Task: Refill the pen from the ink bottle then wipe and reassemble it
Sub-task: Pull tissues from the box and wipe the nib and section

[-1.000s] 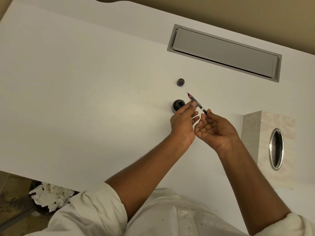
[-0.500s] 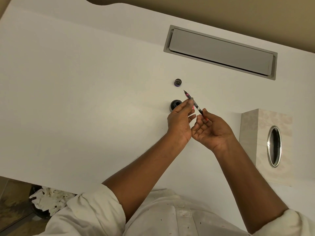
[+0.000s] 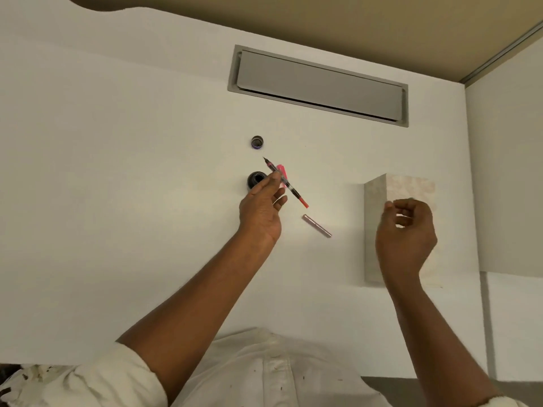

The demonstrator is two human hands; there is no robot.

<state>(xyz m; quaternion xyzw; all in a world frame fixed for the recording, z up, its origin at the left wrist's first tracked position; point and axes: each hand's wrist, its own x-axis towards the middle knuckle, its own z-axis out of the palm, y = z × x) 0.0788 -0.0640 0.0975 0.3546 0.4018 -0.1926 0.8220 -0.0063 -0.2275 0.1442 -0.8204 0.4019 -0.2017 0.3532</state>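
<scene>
My left hand [image 3: 260,211] pinches the stripped pen section [image 3: 289,186], a thin clear tube with a dark nib pointing up-left and a red end pointing down-right. Just left of its fingertips stands the open black ink bottle [image 3: 255,180]. The bottle's small cap [image 3: 257,142] lies farther back on the white table [image 3: 117,171]. A pinkish metallic pen barrel [image 3: 317,226] lies loose on the table between my hands. My right hand [image 3: 407,230] hovers over the tissue box [image 3: 374,201], fingers curled with thumb and forefinger close together; nothing shows in it.
A grey cable hatch [image 3: 318,85] is set into the table at the back. A white panel [image 3: 505,171] rises at the right behind the tissue box. Crumpled stained tissues [image 3: 17,383] sit at the bottom left below the table edge.
My right hand has let go of the pen and swung right to the tissue box. The pen barrel is now seen lying on the table. The left hand keeps the pen section.
</scene>
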